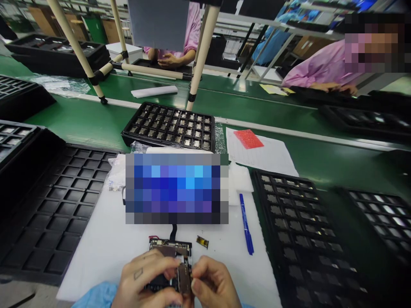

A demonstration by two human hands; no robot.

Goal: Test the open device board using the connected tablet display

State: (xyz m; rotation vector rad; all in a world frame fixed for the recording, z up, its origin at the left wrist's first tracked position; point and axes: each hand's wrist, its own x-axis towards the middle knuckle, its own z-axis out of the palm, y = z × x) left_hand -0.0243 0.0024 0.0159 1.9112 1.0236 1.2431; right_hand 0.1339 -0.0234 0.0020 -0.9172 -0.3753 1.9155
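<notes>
Black circuit board (170,249) under both hands; no legible writing.

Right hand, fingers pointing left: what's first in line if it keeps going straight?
Most likely the small metal part pinched over the circuit board, then the left hand right behind it. Depth is unclear.

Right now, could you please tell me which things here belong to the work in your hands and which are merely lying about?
In hand:
- dark circuit board assembly, touched by left hand and right hand
- small metal module pinched between the fingers
- small gold-brown component beside it

Lying about:
- blue marker pen
- red square sheet
- black compartment tray of parts
- empty black grid tray
</notes>
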